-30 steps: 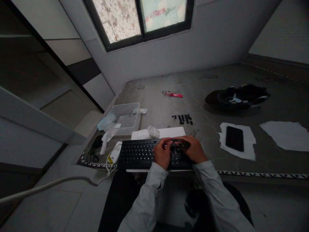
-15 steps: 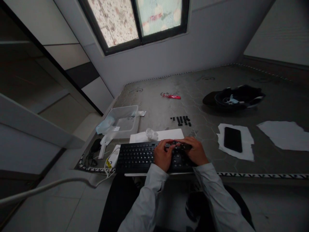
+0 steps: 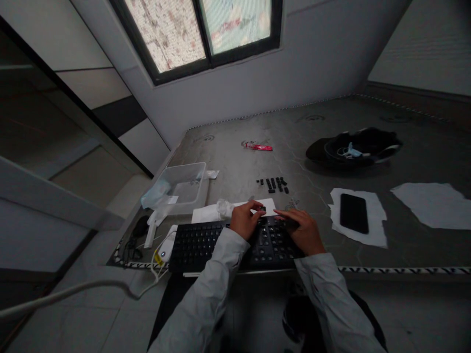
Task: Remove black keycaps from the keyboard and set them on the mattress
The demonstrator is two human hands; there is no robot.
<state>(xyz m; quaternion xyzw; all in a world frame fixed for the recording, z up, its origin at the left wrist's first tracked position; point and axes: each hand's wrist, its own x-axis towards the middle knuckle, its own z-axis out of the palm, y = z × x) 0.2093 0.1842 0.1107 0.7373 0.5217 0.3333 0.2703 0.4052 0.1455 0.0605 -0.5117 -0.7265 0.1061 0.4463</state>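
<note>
A black keyboard (image 3: 206,242) lies at the near edge of the grey surface. My left hand (image 3: 245,218) is lifted over its far edge, thumb and fingers pinched on a small dark keycap (image 3: 262,209). My right hand (image 3: 301,229) rests on the keyboard's right end, fingers curled round a dark tool I can barely make out. Behind the keyboard lies a white sheet (image 3: 270,203) with a crumpled tissue (image 3: 223,208). Several loose black keycaps (image 3: 273,184) sit in a cluster further back.
A clear plastic box (image 3: 184,186) stands at the left with wrappers beside it. A black phone (image 3: 353,213) lies on white paper at the right; another white sheet (image 3: 430,203) lies further right. A dark cap (image 3: 353,149) and a red packet (image 3: 258,146) sit at the back.
My left hand has lifted away from the right hand toward the far edge of the keyboard with a keycap in its fingertips. The view has shifted slightly.
</note>
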